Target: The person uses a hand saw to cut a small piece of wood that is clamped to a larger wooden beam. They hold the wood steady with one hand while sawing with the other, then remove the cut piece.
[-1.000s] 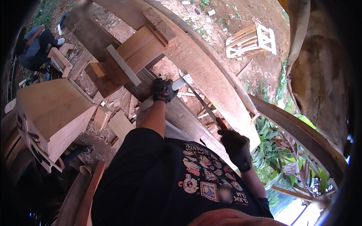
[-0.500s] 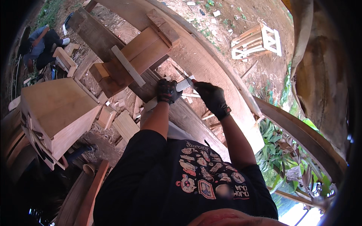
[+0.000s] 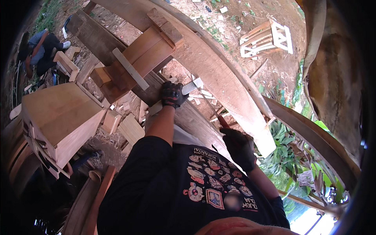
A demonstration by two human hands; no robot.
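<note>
My left hand (image 3: 172, 95), in a dark glove, is closed on a short pale wood strip (image 3: 192, 86) and presses it on a weathered plank (image 3: 196, 124). The strip's far end sticks out past the plank's right edge. Lower on the right, my gloved right hand (image 3: 239, 148) grips the reddish-brown handle of a handsaw (image 3: 223, 121). Its thin dark blade, seen nearly edge-on, runs up and left to the strip's outer end. Whether the teeth are in the wood cannot be made out.
A brown wooden piece (image 3: 150, 55) with a loose batten (image 3: 131, 69) across it lies beyond my left hand. A broad pale board (image 3: 219, 70) curves past on the right. At left stands a wooden cabinet (image 3: 58, 113); another person (image 3: 43, 49) sits behind it. A slatted crate (image 3: 266, 39) stands far right.
My right hand has drawn the handsaw back toward my body, down and to the right. My left hand still holds the wood strip in about the same place.
</note>
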